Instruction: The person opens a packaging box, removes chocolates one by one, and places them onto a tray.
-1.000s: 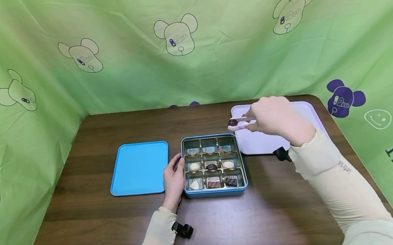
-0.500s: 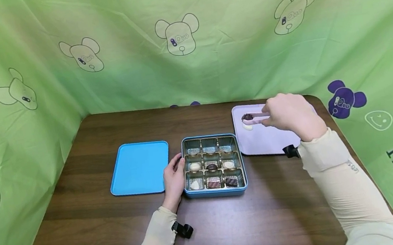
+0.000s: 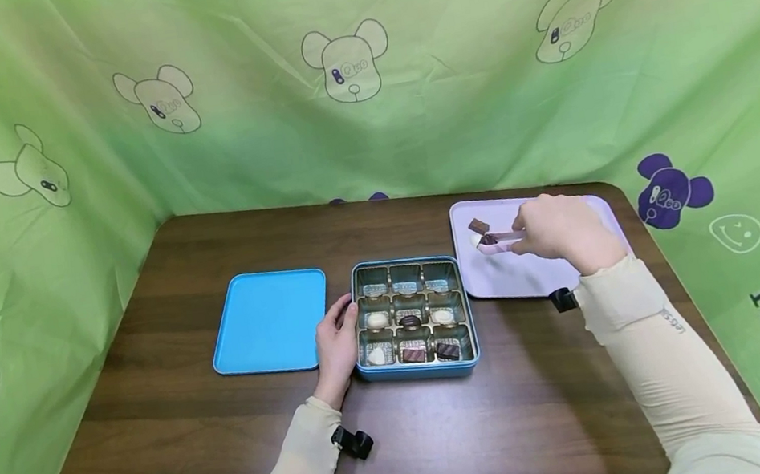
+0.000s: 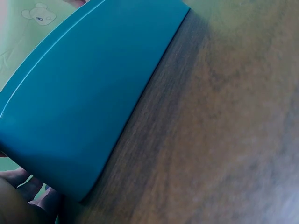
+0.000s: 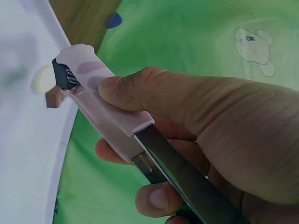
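My right hand (image 3: pixel 564 231) holds tongs (image 5: pixel 112 107) with pink tips and metal arms, over the lilac tray (image 3: pixel 503 280). A dark, ridged chocolate (image 5: pixel 64 75) sits between the tips. A brown chocolate (image 3: pixel 478 225) and a white chocolate (image 3: pixel 474 240) lie on the tray close by. My left hand (image 3: pixel 336 348) holds the left side of a blue box (image 3: pixel 414 375), fingers on its outer wall and thumb at the rim. Inside, a gold divided insert (image 3: pixel 389 300) has white, brown and dark chocolates in its middle and front rows.
A light blue lid (image 3: pixel 271 321) lies on the brown wooden table (image 3: pixel 199 457), left of the box. Behind the table hangs a green curtain (image 3: pixel 251 150) printed with bear heads, which also runs along both sides.
The right hand has moved the tongs and dark chocolate right from the tray's left edge, then down and nearer the body. The brown chocolate has come into view. The left hand stays put.
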`<action>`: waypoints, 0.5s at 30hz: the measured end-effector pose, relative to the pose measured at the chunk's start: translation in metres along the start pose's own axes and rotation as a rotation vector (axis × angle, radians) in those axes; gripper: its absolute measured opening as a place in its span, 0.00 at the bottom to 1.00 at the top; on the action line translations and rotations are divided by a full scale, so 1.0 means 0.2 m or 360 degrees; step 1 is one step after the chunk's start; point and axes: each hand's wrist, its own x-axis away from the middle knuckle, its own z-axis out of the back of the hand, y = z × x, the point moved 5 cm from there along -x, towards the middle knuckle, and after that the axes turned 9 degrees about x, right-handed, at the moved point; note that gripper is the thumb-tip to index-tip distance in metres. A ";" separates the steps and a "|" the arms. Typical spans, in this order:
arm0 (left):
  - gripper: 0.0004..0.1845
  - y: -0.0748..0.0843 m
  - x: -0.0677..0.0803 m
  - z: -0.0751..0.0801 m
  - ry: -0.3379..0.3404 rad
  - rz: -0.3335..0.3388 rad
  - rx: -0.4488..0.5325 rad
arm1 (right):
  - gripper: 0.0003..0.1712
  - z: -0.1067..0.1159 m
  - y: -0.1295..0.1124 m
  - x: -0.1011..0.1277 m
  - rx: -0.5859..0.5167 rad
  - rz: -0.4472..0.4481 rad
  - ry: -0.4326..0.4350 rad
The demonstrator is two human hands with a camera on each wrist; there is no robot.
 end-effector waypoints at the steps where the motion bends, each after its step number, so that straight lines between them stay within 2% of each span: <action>1: 0.19 0.00 0.00 0.00 -0.0001 -0.0001 0.0000 | 0.07 -0.01 0.00 -0.01 0.0003 0.0002 0.0001; 15: 0.19 -0.01 -0.01 0.00 0.0007 0.0032 0.0009 | 0.08 -0.14 0.00 -0.06 0.0006 -0.0027 -0.0081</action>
